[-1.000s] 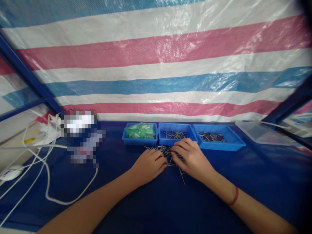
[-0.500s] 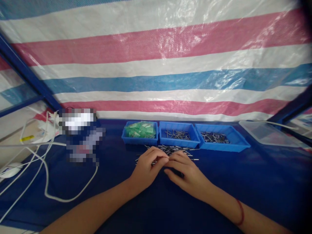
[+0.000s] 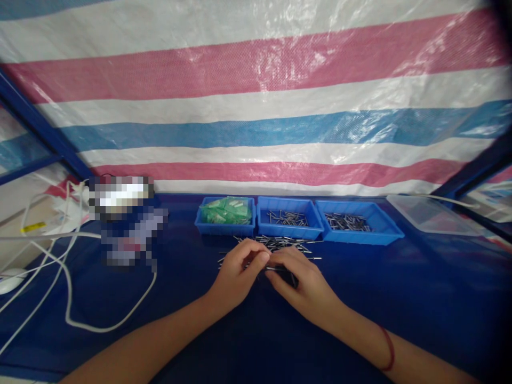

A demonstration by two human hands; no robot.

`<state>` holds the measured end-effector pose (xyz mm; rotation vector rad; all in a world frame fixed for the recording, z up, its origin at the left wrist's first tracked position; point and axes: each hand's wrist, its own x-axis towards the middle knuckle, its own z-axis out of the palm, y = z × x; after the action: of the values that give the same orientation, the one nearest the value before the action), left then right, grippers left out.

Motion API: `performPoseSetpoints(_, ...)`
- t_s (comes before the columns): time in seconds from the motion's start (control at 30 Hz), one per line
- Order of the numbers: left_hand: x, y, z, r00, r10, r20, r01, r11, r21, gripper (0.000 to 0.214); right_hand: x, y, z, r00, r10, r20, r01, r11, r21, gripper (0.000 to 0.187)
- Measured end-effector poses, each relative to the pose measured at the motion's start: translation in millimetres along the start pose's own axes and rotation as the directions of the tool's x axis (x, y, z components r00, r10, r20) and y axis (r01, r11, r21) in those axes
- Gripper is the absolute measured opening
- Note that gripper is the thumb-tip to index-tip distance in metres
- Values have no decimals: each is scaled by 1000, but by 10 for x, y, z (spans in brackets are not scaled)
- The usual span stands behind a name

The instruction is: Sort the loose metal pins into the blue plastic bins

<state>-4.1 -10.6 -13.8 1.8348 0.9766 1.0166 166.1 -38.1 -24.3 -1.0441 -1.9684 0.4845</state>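
Observation:
My left hand (image 3: 236, 272) and my right hand (image 3: 302, 280) meet fingertip to fingertip on the blue table, just in front of a loose pile of thin metal pins (image 3: 282, 244). Both hands are closed in a pinch. A small bundle of metal pins (image 3: 276, 268) shows between their fingertips. Behind the pile stand three blue bins in a row: the left bin (image 3: 224, 228) holds green packets, the middle bin (image 3: 288, 230) and the right bin (image 3: 362, 232) hold more metal pins.
A blurred-out object (image 3: 126, 218) stands at the left on the table. White cables (image 3: 68, 277) loop over the table's left side. A clear plastic lid (image 3: 430, 216) lies at the right. A striped tarp (image 3: 256, 96) hangs as the back wall.
My hands have pulled back from on top of the pin pile toward me and come together in a pinch on a few pins. The view has tilted up slightly.

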Motion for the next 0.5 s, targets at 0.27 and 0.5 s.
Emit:
performPoseSetpoints(0.27,-17,16,18,998,-39,56,43,997,-68,20,5,57,8,1000,-19,-6,19,1000,3,11)
performPoseSetpoints(0.5,-28,-56,48,993,-79,82,93,979,-183,26,0,60,7,1000,2,-7,-2,998,59,9)
